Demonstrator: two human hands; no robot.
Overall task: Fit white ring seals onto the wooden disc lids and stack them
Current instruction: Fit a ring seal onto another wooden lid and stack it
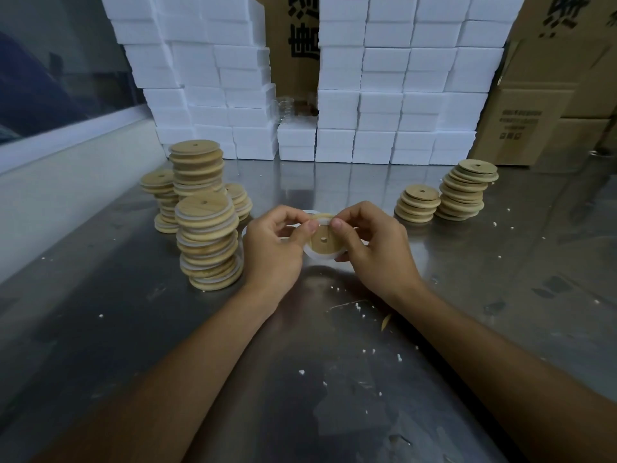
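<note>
A wooden disc lid (323, 238) with a small centre hole is held upright above the steel table between both hands. A white ring seal (317, 256) runs round its rim. My left hand (273, 245) grips the lid's left edge, thumb pressing near the top. Gripping the right edge, my right hand (374, 245) has its thumb on the seal at the top. Left of my hands stand leaning stacks of lids with white seals (207, 242). At the right stand two stacks of bare wooden lids (462, 190).
The steel table (300, 362) carries scattered white crumbs and a wood sliver (385, 322). A wall of white foam boxes (384, 95) lines the back, with cardboard cartons (551, 95) at the right. A ledge and window run along the left.
</note>
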